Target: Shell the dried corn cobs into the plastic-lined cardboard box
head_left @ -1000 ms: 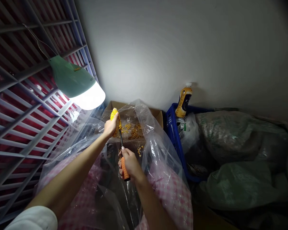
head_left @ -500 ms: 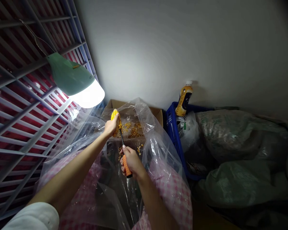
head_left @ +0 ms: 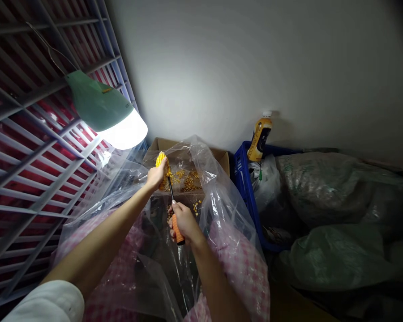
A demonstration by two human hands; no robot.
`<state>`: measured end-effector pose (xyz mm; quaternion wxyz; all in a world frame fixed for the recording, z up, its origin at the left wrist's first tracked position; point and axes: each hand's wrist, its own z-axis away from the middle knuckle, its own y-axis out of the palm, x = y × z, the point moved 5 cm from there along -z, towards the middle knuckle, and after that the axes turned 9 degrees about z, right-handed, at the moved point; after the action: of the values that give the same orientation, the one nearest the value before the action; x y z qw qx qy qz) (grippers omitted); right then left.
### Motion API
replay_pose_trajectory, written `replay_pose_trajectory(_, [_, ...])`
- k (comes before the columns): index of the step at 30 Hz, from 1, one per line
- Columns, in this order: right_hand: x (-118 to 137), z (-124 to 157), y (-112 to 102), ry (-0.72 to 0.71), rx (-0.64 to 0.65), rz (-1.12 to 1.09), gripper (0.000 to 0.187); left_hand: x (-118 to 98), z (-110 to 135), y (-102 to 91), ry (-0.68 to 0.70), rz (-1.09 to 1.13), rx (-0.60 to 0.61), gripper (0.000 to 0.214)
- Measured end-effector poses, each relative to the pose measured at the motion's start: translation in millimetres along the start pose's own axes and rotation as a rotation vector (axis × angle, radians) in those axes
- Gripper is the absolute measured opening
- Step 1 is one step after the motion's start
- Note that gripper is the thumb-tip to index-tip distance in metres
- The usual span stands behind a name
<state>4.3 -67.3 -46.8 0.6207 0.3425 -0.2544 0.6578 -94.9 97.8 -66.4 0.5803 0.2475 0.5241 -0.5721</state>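
Observation:
My left hand (head_left: 155, 177) is closed around a yellow corn cob (head_left: 161, 162), held upright over a cardboard box (head_left: 221, 157) lined with clear plastic. My right hand (head_left: 183, 220) grips the orange handle of a screwdriver (head_left: 177, 229). Its dark shaft (head_left: 170, 189) points up and touches the cob's lower right side. Loose yellow kernels (head_left: 188, 182) lie on the plastic in the box just beyond the cob.
A green lamp (head_left: 102, 107) shines at upper left, hung on a white metal grille (head_left: 27, 134). Clear plastic sheet (head_left: 221, 197) drapes over pink checked cloth. A blue crate (head_left: 243, 179), a yellow bottle (head_left: 260, 139) and bulky greenish sacks (head_left: 329, 192) fill the right side.
My right hand with the screwdriver has moved slightly up toward the cob. The left hand and cob have stayed almost in place.

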Motion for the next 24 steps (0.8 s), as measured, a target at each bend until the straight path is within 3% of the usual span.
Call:
replay_pose_trajectory(2, [2.7, 0.7, 6.5, 0.043, 0.136, -0.216, 0.031, 0.7, -1.9, 0.2, 0.018, -0.012, 0.000, 0.035])
replay_pose_trajectory(4, [2.6, 0.7, 8.7, 0.049, 0.149, -0.258, 0.032, 1.2, -3.0, 0.7, 0.036, -0.019, -0.001, 0.035])
replay_pose_trajectory(6, [-0.2, -0.5, 5.2, 0.008, 0.019, -0.085, 0.031, 1.7, -2.9, 1.4, 0.034, -0.022, -0.002, 0.037])
replay_pose_trajectory(9, [-0.5, 0.1, -4.6, -0.083, -0.289, 0.281, 0.026, 1.4, -1.1, 2.8, 0.022, -0.030, 0.004, 0.044])
replay_pose_trajectory(11, [0.6, 0.0, -6.7, -0.098, -0.344, 0.344, 0.026, 0.7, -0.2, 3.3, 0.017, -0.030, 0.009, 0.048])
replay_pose_trajectory(12, [0.7, -1.1, -6.1, -0.082, -0.296, 0.298, 0.027, 0.6, 0.1, 3.3, 0.012, -0.028, 0.009, 0.049])
replay_pose_trajectory(16, [3.6, -2.1, 3.0, 0.027, 0.089, -0.116, 0.032, 1.5, 0.3, 3.1, -0.016, -0.033, 0.027, 0.053])
replay_pose_trajectory(18, [4.9, -0.2, 4.2, 0.042, 0.159, -0.203, 0.033, 1.4, 1.0, 3.3, -0.011, -0.043, 0.037, 0.054])
replay_pose_trajectory(20, [2.3, 0.2, 0.0, 0.015, 0.055, -0.069, 0.032, 1.1, 2.4, 3.7, -0.004, -0.060, 0.042, 0.056])
replay_pose_trajectory(24, [0.2, 1.4, -10.9, -0.086, -0.302, 0.356, 0.026, -0.2, 5.3, 4.0, -0.009, -0.109, 0.047, 0.064])
